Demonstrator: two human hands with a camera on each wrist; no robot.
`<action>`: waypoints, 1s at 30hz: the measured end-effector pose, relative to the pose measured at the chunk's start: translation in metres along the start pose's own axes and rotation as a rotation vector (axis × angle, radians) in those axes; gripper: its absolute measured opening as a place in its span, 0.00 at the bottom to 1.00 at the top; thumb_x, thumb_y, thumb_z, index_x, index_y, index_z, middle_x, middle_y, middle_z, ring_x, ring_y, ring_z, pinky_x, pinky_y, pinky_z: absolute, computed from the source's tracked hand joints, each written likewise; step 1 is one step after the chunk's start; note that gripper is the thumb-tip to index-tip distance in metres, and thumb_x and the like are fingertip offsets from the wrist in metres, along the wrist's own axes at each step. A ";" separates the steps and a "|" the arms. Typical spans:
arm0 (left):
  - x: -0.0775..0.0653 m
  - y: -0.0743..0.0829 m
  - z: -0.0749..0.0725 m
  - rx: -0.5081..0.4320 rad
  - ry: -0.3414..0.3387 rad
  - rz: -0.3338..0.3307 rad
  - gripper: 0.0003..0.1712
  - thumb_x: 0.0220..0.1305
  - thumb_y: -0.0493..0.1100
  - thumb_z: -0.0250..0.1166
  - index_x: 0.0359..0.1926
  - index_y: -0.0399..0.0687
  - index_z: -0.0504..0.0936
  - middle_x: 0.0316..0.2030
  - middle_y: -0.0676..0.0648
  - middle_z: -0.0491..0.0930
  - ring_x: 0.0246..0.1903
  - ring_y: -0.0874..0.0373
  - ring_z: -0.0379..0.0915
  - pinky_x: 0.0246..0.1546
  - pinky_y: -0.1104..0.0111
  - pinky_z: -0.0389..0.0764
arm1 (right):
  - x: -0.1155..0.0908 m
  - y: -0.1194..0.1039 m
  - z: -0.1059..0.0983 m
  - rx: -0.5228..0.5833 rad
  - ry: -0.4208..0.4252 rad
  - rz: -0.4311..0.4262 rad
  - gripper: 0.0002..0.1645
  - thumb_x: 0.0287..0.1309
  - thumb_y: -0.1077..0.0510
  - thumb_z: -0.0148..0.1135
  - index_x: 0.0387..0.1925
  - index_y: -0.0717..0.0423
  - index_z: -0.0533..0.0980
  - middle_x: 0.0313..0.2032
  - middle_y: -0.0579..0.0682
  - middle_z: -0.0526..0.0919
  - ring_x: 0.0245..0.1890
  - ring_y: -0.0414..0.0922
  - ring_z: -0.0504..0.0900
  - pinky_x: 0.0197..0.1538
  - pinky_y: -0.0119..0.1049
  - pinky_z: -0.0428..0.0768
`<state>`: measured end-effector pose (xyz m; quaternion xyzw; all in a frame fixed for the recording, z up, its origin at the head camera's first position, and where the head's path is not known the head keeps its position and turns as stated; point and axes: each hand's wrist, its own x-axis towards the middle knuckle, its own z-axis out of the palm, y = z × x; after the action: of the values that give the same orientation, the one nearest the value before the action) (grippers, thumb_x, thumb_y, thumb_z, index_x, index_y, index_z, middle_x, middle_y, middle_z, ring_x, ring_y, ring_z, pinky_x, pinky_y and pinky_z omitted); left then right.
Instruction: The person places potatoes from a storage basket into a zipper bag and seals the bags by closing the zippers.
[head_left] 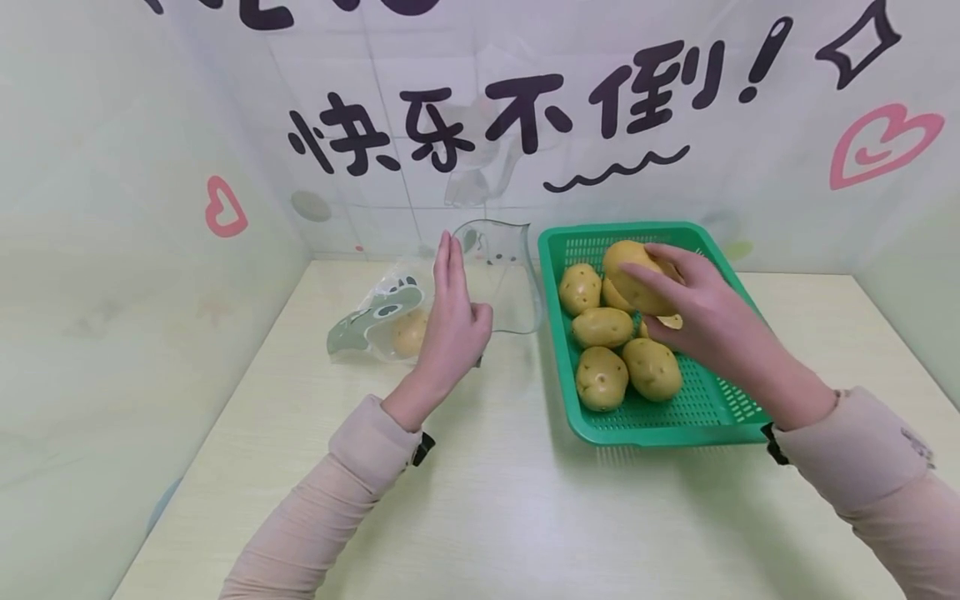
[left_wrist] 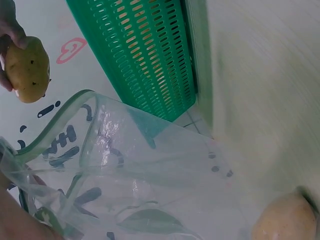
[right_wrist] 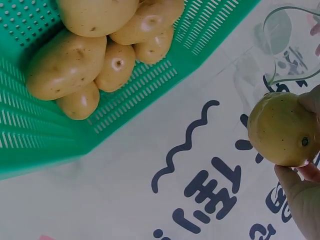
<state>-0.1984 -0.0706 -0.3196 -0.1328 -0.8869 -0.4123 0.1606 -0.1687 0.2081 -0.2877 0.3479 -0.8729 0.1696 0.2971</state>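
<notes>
Right grip (head_left: 701, 307) pinches potato (head_left: 628, 279), basket (head_left: 675, 435) below; left grip (head_left: 450, 337) holds bag (head_left: 351, 335), which may sag if loosened.

The pale table (head_left: 480, 508) bears a green basket (head_left: 693, 436) and clear bag (head_left: 348, 336).

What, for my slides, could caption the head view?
Right hand holding a potato, with a green basket of potatoes below.
</notes>
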 end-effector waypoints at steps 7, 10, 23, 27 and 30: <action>0.000 0.000 0.000 0.004 0.006 0.004 0.47 0.55 0.28 0.49 0.74 0.37 0.39 0.77 0.47 0.33 0.18 0.59 0.57 0.17 0.75 0.64 | 0.012 -0.005 0.006 0.034 0.022 -0.045 0.38 0.35 0.78 0.71 0.55 0.61 0.76 0.56 0.70 0.73 0.54 0.66 0.73 0.51 0.58 0.77; 0.000 0.000 0.001 0.008 0.008 0.008 0.47 0.55 0.27 0.49 0.74 0.36 0.39 0.77 0.46 0.33 0.17 0.59 0.57 0.17 0.75 0.63 | 0.016 -0.008 0.009 0.041 0.016 -0.035 0.38 0.37 0.77 0.71 0.55 0.61 0.76 0.57 0.68 0.74 0.55 0.65 0.73 0.52 0.57 0.77; -0.001 0.000 0.002 0.004 0.009 0.015 0.47 0.54 0.27 0.49 0.74 0.36 0.40 0.77 0.46 0.34 0.17 0.58 0.56 0.17 0.75 0.63 | 0.033 -0.018 0.026 0.084 -0.009 -0.040 0.35 0.42 0.75 0.69 0.56 0.62 0.75 0.59 0.66 0.75 0.57 0.63 0.74 0.53 0.53 0.80; -0.001 0.001 0.001 0.007 0.011 0.016 0.47 0.54 0.27 0.50 0.74 0.36 0.40 0.76 0.46 0.34 0.18 0.58 0.57 0.18 0.75 0.64 | 0.039 -0.023 0.031 0.080 -0.033 -0.023 0.34 0.43 0.73 0.70 0.57 0.60 0.75 0.59 0.64 0.75 0.59 0.61 0.74 0.56 0.52 0.78; -0.001 0.001 0.001 0.012 0.012 0.015 0.47 0.55 0.27 0.50 0.74 0.36 0.40 0.76 0.46 0.34 0.18 0.58 0.58 0.19 0.75 0.66 | 0.044 -0.025 0.036 0.085 -0.064 -0.013 0.33 0.44 0.73 0.70 0.57 0.60 0.76 0.60 0.64 0.75 0.59 0.61 0.74 0.58 0.51 0.77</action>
<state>-0.1976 -0.0696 -0.3198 -0.1358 -0.8874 -0.4066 0.1697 -0.1909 0.1502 -0.2852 0.3710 -0.8717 0.1934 0.2551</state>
